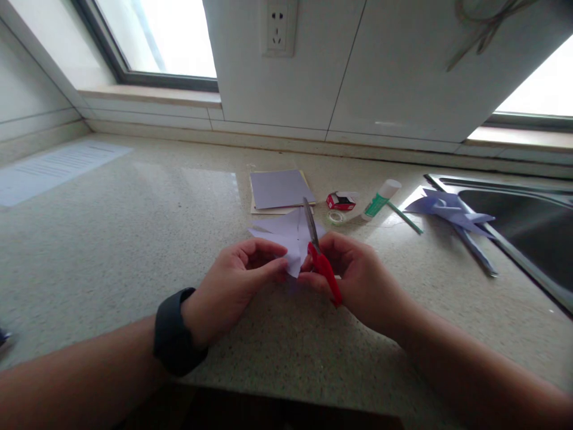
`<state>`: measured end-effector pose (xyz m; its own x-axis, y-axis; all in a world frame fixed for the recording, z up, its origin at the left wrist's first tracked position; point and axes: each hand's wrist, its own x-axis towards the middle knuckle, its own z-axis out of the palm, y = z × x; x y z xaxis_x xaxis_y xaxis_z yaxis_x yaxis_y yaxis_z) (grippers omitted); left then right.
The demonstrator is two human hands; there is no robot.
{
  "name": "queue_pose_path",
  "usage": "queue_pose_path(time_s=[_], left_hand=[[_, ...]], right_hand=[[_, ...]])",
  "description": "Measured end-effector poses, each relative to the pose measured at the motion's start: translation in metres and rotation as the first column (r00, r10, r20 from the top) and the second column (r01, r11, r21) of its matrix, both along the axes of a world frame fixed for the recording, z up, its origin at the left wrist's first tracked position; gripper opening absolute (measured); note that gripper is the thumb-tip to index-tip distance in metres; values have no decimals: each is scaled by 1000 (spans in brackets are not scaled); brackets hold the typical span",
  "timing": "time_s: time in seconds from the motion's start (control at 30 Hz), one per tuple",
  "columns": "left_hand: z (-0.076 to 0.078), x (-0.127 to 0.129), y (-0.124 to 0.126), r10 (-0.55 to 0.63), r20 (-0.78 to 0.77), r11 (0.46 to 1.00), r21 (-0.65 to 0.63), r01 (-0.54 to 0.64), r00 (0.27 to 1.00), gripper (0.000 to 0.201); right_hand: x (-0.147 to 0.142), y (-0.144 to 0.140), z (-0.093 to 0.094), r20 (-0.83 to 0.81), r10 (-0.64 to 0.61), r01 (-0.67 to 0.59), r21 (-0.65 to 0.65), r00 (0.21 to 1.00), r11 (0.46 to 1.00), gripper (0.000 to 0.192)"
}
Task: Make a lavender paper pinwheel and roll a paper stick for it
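Kitchen, by its fittings.
Speckled stone-look counter, inset sink, pale tiled wall, socket above worktop.

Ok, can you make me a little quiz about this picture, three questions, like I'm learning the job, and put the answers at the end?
1. True or false: the right hand holds red-handled scissors.

2. What does the left hand pinch?
A) a glue stick
B) pale purple paper
C) a small red box

3. Fill in the gap: the folded paper shape lies at the edge of the ____.

Key: 1. True. 2. B. 3. Sink.
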<state>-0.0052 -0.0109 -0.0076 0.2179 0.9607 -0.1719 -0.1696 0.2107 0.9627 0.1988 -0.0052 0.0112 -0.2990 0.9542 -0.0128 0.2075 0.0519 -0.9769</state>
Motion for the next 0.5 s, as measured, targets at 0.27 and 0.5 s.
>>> queue_pose_path(time_s=[0.27, 0.5], left_hand=[[1, 0, -2, -44, 41, 999, 4, 44, 998, 22], [0, 0, -2, -35, 73, 999, -14, 36, 997, 28]], right_hand=[[-1, 3, -5, -32, -21, 20, -45, 999, 999, 30], [-2, 2, -2, -11, -39, 39, -52, 999, 998, 31]])
